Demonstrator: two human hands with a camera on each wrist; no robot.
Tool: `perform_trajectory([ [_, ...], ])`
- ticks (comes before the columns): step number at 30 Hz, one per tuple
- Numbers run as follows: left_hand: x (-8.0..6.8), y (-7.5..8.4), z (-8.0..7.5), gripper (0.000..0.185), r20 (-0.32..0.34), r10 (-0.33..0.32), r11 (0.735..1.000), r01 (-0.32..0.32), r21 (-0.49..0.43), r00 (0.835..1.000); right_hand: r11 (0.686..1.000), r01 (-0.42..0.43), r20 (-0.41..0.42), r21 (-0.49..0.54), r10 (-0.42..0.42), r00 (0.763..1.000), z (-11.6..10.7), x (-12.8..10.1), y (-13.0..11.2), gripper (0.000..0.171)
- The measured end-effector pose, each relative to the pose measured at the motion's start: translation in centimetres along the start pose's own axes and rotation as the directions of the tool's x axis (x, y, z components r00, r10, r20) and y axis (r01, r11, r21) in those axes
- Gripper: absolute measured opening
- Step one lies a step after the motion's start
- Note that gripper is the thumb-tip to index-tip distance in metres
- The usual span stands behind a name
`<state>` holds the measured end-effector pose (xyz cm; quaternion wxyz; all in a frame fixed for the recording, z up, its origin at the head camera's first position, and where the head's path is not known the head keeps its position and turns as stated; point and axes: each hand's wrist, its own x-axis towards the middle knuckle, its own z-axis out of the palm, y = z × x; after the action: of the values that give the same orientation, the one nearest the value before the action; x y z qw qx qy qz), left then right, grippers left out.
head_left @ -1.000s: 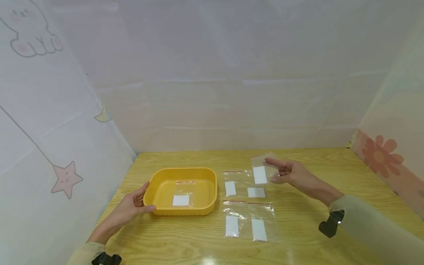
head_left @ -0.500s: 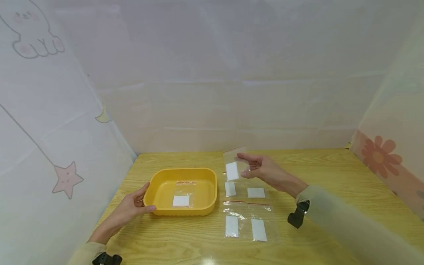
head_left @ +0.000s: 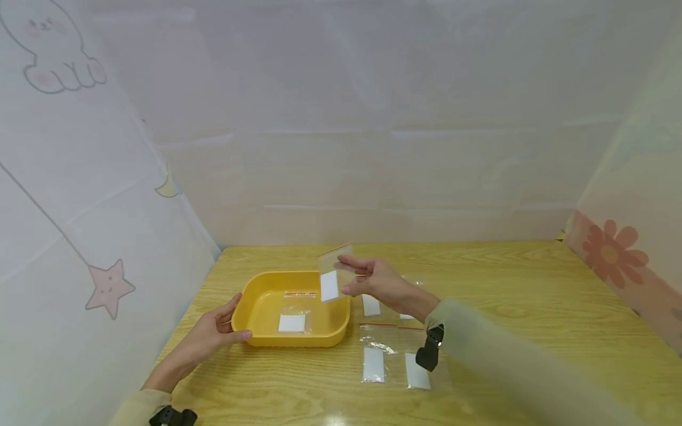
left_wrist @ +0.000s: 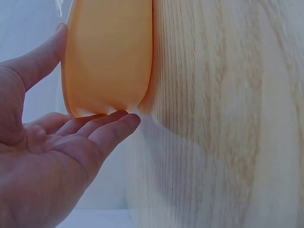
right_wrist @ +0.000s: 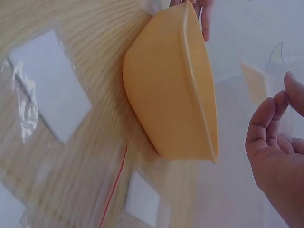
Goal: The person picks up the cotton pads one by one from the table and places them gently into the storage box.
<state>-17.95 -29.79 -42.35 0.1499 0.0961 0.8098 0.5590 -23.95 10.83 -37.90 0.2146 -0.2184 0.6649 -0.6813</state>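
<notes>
On the wooden table [head_left: 533, 307], the left hand [head_left: 213, 334] rests open-fingered against the yellow tray [head_left: 256, 296] near the left edge, while the right hand [head_left: 373, 281] pinches a clear zip bag [head_left: 331, 275] above the tray's right rim. This looks like the carry step; next calls for lowering and letting go beside the bag [head_left: 293, 313] already inside. Since a second ago the held bag has travelled leftward from over the bags [head_left: 391, 361] lying on the table, the left hand unmoved.

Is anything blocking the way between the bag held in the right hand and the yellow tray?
Nothing visible does. The right hand pinches the clear bag above the right rim of the yellow tray, which is open-topped; one bag already lies flat inside, leaving room beside it.
</notes>
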Motion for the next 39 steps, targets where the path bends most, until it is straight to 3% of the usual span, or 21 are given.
perform_trajectory([
  [6,-0.1,0.0,0.0,0.098,-0.001,0.006,1.000,-0.006,-0.003,1.000,0.997,-0.012,-0.010,0.079,0.013,1.000,2.1,1.4,1.2,0.076],
  [15,-0.1,0.1,0.0,0.098,-0.009,-0.003,1.000,0.003,0.007,1.000,0.995,-0.050,-0.058,0.085,0.055,0.997,4.9,3.3,2.6,0.075],
  [32,0.1,0.1,0.2,0.099,-0.006,-0.011,1.000,0.011,-0.008,1.000,0.992,-0.122,-0.120,0.015,0.123,0.985,7.5,5.2,3.5,0.073],
  [39,0.1,-0.1,0.2,0.098,-0.004,-0.004,1.000,0.004,-0.004,1.000,0.983,-0.178,-0.110,-0.036,0.173,0.979,7.9,5.9,3.9,0.077],
])
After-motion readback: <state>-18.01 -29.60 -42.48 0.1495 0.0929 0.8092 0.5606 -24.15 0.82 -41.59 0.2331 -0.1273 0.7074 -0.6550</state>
